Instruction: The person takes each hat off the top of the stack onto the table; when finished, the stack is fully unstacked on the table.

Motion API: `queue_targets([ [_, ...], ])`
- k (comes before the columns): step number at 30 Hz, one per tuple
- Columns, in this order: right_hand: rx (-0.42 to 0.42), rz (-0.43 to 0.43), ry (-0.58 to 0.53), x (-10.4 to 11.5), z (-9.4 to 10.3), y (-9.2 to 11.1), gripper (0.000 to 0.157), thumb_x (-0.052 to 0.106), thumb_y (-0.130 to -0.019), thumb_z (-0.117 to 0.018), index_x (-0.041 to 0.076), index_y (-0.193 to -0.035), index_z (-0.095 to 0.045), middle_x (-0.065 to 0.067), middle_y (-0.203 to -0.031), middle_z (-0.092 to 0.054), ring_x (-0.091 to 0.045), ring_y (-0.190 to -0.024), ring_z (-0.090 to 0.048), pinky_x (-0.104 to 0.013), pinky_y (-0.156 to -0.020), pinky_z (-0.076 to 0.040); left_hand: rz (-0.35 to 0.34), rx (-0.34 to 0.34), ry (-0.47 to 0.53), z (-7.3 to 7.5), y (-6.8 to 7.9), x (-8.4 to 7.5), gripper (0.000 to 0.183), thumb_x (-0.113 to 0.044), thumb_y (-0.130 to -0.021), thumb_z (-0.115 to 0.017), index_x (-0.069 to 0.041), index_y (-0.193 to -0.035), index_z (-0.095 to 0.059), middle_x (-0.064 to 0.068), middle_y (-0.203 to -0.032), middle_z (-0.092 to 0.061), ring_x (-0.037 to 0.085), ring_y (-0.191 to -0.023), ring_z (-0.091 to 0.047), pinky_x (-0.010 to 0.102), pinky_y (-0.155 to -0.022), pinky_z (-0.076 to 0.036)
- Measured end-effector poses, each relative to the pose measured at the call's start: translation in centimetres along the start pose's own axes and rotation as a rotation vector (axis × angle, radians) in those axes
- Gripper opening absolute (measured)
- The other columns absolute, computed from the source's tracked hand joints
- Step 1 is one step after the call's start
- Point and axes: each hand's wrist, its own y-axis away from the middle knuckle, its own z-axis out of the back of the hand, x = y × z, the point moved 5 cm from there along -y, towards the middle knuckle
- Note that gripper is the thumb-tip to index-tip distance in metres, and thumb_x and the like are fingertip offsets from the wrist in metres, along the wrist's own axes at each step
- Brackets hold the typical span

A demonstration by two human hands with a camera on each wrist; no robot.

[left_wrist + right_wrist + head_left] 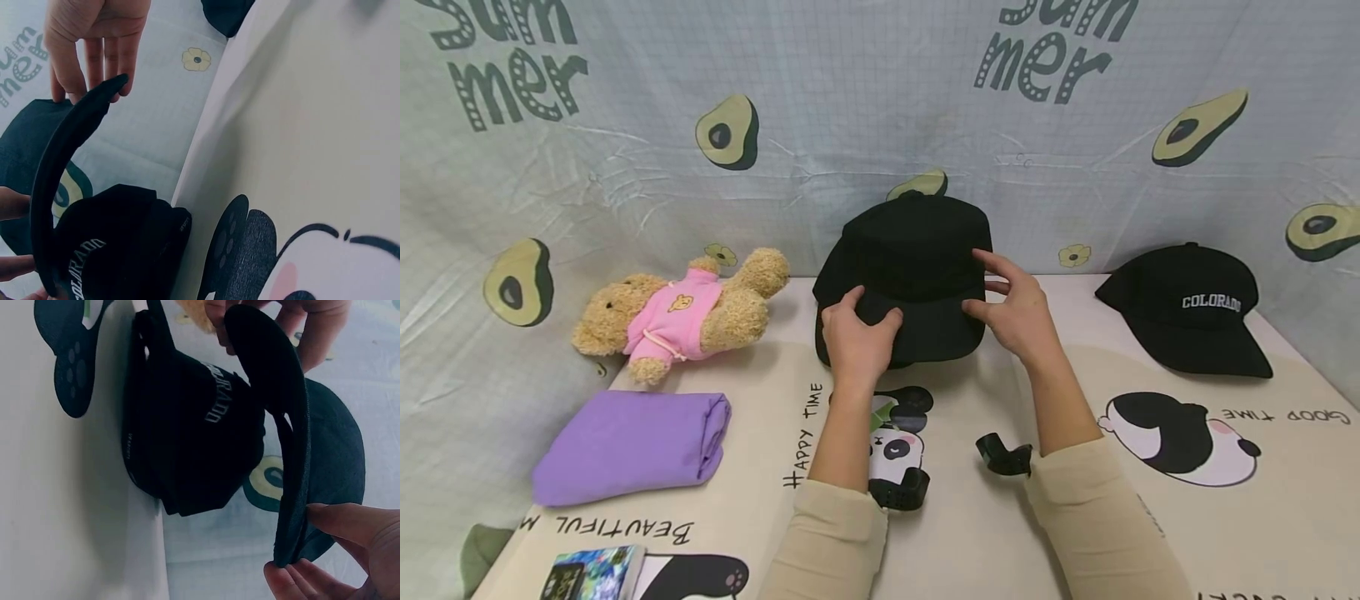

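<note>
A plain black cap (917,246) is up in both hands, at the centre back of the table. On its left side the left hand (859,337) grips the brim, thumb and fingers at the edge. The right hand (1018,312) pinches the brim's other side. In the right wrist view, the right hand's thumb (350,522) lies on one face of the brim and fingers are at its edge. Behind and below the held cap stands another black cap (200,444) with white COLORADO lettering, mostly hidden in the head view.
A separate black COLORADO cap (1195,312) sits at the right back. On the left are a teddy bear (677,321) in a pink top, a folded purple cloth (632,450) and a colourful box (595,575). A patterned curtain (850,83) hangs behind.
</note>
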Motion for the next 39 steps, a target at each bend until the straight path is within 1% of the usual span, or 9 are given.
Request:
queue_targets([
  [12, -0.008, -0.022, 0.019, -0.3, 1.0, 0.1, 0.073, 0.007, -0.093, -0.071, 0.024, -0.159, -0.044, -0.012, -0.164, -0.04, -0.037, -0.144, -0.049, -0.058, -0.111, -0.045, -0.012, 0.015, 0.0, -0.5, 0.3, -0.5, 0.065, -0.022, -0.089, -0.077, -0.006, -0.148, -0.056, 0.022, -0.148, -0.047, 0.037, -0.14, -0.044, 0.052, -0.118, -0.037],
  [18, -0.022, -0.01, 0.025, -0.1, 1.6, 0.2, 0.073, 0.006, -0.092, -0.071, 0.022, -0.158, -0.045, -0.012, -0.163, -0.042, -0.036, -0.143, -0.051, -0.057, -0.11, -0.046, -0.024, 0.027, 0.0, -0.7, 0.6, -0.9, 0.065, -0.022, -0.088, -0.077, -0.006, -0.148, -0.056, 0.023, -0.148, -0.046, 0.038, -0.141, -0.044, 0.051, -0.118, -0.037],
  [24, -0.03, -0.022, 0.022, 0.1, 2.2, 0.3, 0.073, 0.005, -0.091, -0.071, 0.022, -0.158, -0.045, -0.011, -0.163, -0.042, -0.036, -0.143, -0.05, -0.057, -0.11, -0.046, -0.032, 0.044, 0.008, -0.9, 0.8, -1.3, 0.066, -0.022, -0.088, -0.077, -0.006, -0.149, -0.055, 0.023, -0.149, -0.045, 0.038, -0.14, -0.045, 0.052, -0.117, -0.038],
  [29, -0.014, -0.024, 0.024, 0.1, 2.7, 0.4, 0.075, 0.006, -0.091, -0.072, 0.022, -0.159, -0.043, -0.012, -0.163, -0.041, -0.037, -0.144, -0.049, -0.058, -0.111, -0.046, -0.047, 0.059, 0.008, -1.1, 0.8, -1.5, 0.066, -0.021, -0.088, -0.077, -0.006, -0.148, -0.055, 0.023, -0.149, -0.045, 0.037, -0.14, -0.046, 0.051, -0.118, -0.037],
  [34, -0.001, -0.036, 0.027, -0.1, 3.2, 0.6, 0.076, 0.007, -0.092, -0.072, 0.024, -0.159, -0.042, -0.012, -0.164, -0.039, -0.037, -0.144, -0.048, -0.058, -0.111, -0.046, -0.043, 0.079, 0.002, -1.4, 0.9, -1.6, 0.065, -0.021, -0.089, -0.077, -0.006, -0.148, -0.056, 0.022, -0.149, -0.046, 0.036, -0.141, -0.047, 0.05, -0.118, -0.038],
  [39, -0.002, -0.035, 0.021, -0.1, 3.8, 0.7, 0.077, 0.006, -0.092, -0.072, 0.023, -0.16, -0.041, -0.012, -0.164, -0.039, -0.037, -0.144, -0.048, -0.058, -0.11, -0.046, -0.041, 0.092, -0.008, -1.7, 1.2, -1.9, 0.065, -0.021, -0.089, -0.077, -0.007, -0.148, -0.055, 0.022, -0.149, -0.045, 0.036, -0.141, -0.046, 0.05, -0.119, -0.038],
])
